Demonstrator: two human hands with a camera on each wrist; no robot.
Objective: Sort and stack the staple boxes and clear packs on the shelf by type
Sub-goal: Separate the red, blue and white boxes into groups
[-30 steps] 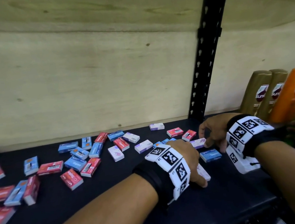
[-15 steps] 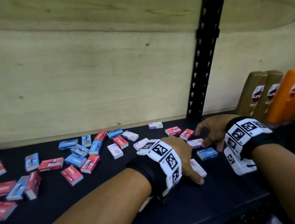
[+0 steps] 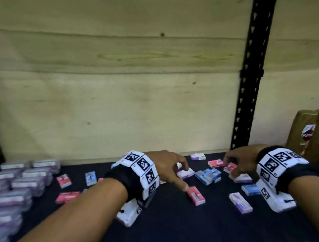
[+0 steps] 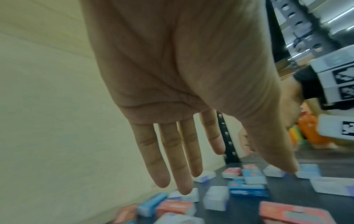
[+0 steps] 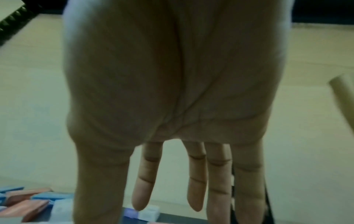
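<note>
**Hands lifted off the boxes**

While clear packs have come into view stacked at the shelf's left, the left hand has risen, fingers spread, off the scattered staple boxes; the right hand hovers, fingers apart, holding nothing.

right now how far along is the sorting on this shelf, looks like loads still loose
Partly done. The clear packs already sit in stacked rows at the shelf's left end. In hand: nothing held yet; the left hand and right hand reach with straight fingers over the scattered boxes. Left: the red boxes, blue boxes and white-purple boxes still lie mixed and loose, with no stacks visible.
</note>
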